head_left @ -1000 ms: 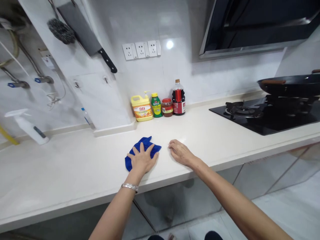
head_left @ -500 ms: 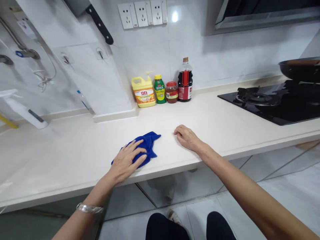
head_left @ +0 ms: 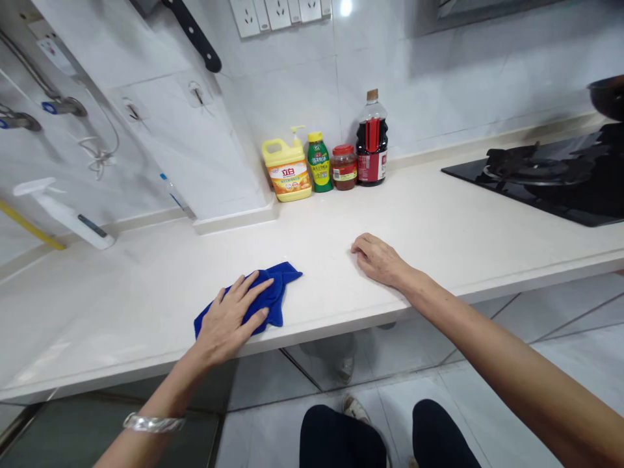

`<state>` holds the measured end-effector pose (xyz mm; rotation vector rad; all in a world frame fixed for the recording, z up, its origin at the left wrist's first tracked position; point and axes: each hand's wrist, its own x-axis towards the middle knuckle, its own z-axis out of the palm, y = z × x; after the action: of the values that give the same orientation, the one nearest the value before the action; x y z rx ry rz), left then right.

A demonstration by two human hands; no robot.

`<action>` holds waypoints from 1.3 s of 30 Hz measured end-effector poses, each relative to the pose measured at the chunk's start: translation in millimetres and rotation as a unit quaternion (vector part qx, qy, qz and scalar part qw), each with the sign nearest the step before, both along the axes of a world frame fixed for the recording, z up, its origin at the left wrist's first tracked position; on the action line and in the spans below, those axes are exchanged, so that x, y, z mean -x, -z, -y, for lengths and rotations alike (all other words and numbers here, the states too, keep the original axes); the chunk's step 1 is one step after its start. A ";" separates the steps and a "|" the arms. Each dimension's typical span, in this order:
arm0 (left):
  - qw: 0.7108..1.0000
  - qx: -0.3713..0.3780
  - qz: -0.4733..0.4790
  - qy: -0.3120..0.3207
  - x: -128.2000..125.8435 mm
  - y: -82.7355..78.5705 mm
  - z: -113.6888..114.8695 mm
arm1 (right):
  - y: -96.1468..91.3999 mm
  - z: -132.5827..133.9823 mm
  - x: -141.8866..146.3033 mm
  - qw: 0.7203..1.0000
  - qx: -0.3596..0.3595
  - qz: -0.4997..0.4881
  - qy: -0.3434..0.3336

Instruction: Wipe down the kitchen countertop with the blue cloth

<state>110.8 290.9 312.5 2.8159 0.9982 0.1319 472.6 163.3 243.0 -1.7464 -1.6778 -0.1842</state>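
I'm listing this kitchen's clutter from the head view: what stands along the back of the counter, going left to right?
White spray bottle → yellow detergent jug → green bottle → red-lidded jar → dark sauce bottle → gas hob.

At the back of the pale worktop, four containers stand in a row against the tiled wall: a yellow detergent bottle, a green bottle, a jar with a red lid and a tall dark sauce bottle. To the right lies a black gas hob; at the picture edge above it is what seems to be a dark pan. On the wall hang a knife and sockets. A white spray bottle lies at the far left.
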 end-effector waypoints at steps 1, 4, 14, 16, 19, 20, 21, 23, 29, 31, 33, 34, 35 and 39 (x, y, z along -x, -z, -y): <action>1.000 -0.023 -0.018 -0.004 -5.3 2.2 2.7 | -0.1 0.0 0.9 1.000 0.003 0.006 0.002; 0.997 -0.059 -0.045 0.016 -21.2 6.5 8.4 | -0.8 -0.7 3.5 1.000 0.011 0.017 0.009; 0.990 -0.058 -0.014 0.125 -116.5 12.2 53.6 | -0.3 -3.4 0.7 1.000 0.009 -0.015 0.012; 0.990 -0.052 0.012 0.131 -133.6 16.1 65.4 | 0.7 -3.0 -3.2 1.000 0.001 -0.029 0.003; 0.991 -0.042 0.055 0.118 -143.4 21.6 75.7 | 2.1 -2.2 -9.3 0.999 -0.008 -0.051 -0.016; 0.990 -0.037 0.067 0.116 -142.3 23.0 76.9 | 2.6 -1.8 -11.1 0.998 -0.013 -0.057 -0.019; 0.990 -0.030 0.075 0.118 -139.2 24.1 77.1 | 3.0 -1.1 -12.5 0.998 -0.018 -0.063 -0.021; 0.988 -0.012 0.082 0.129 -128.0 25.2 74.6 | 3.5 1.1 -14.3 0.997 -0.025 -0.076 -0.024; 0.989 0.008 0.068 0.130 -60.0 18.8 46.2 | 3.1 10.2 -16.5 0.995 -0.011 -0.093 -0.030; 0.993 -0.003 0.061 0.101 -27.4 14.9 32.2 | 3.8 11.9 -18.1 0.995 -0.003 -0.094 -0.024; 0.997 -0.011 0.051 0.056 7.4 11.8 17.8 | 5.6 12.7 -20.7 0.995 0.006 -0.095 -0.015; 0.998 -0.016 0.046 0.032 24.7 10.8 10.6 | 6.8 12.9 -22.5 0.995 0.012 -0.096 -0.011; 0.999 -0.022 0.041 0.008 41.4 10.2 3.4 | 8.1 13.1 -24.5 0.995 0.020 -0.096 -0.009; 0.996 -0.053 0.034 -0.062 100.0 10.8 -24.7 | 13.9 13.7 -33.6 0.993 0.047 -0.108 0.000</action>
<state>10.8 315.6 301.7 2.8203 1.1832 0.3020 506.3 149.6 229.1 -1.7668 -1.5500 0.0826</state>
